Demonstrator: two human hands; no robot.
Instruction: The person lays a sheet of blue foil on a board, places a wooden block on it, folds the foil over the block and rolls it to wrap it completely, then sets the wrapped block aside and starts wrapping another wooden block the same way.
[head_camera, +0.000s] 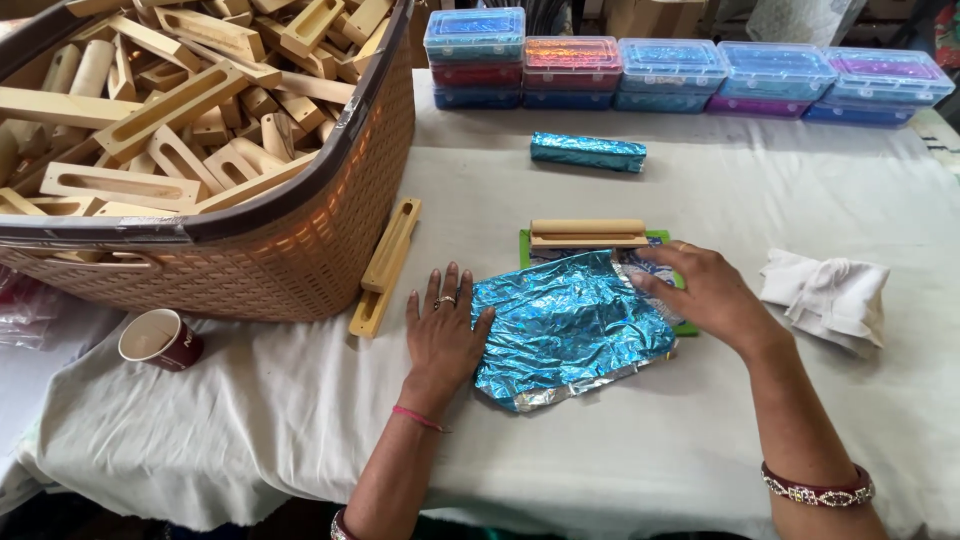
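A crinkled blue foil sheet (565, 335) lies on the white cloth in front of me, its silver underside showing at the lower edge. My left hand (443, 330) rests flat on the cloth, fingers apart, thumb touching the foil's left edge. My right hand (700, 292) presses on the foil's upper right corner, fingers curled over a folded part. A green flat piece (660, 240) sticks out under the foil. A slotted wooden block (588, 233) lies just beyond the foil. Farther back lies a block wrapped in blue foil (588, 152).
A large woven basket (300, 240) full of slotted wooden blocks stands at the left. A loose wooden block (386, 265) leans beside it. Coloured plastic boxes (670, 75) line the back edge. A white rag (825, 290) lies at the right, a paper cup (160, 340) at the left.
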